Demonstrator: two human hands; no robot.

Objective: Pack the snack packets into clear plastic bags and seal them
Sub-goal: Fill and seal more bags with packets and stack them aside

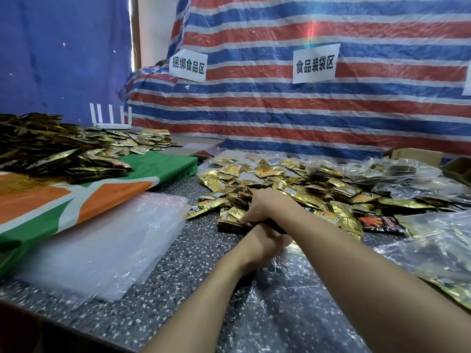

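Many dark-gold packets [46, 146] lie heaped at the upper left of the frame, on a green, orange and white cloth [84, 200] that covers that side of the speckled grey table [163, 289]. Behind the heap a white router [110, 122] stands with its aerials upright, against a blue sheet [63, 54]. Below the cloth, at lower left, a stack of flat clear zip bags [107, 245] rests partly on the cloth and partly on the table, red seal lines showing at its far edge.

At the centre of the frame the left hand [265, 244] is closed, pinching the mouth of a clear plastic bag [288, 289] that trails down toward the bottom edge. Just above it, and touching it, the right hand [267, 207] is clamped on a bunch of gold snack packets [233, 220], its fingers curled around them at the near edge of the loose pile [300, 184]. How far the bunch sits inside the bag mouth cannot be told.

The pile spreads across the table from centre to right; one black packet with red print [379, 222] lies at its near edge. At the right, filled clear bags [397, 174] lie behind the pile, with a cardboard box [420, 155] beyond. A red, white and blue striped tarp [305, 110] fills the background and carries two white paper signs [316, 63].
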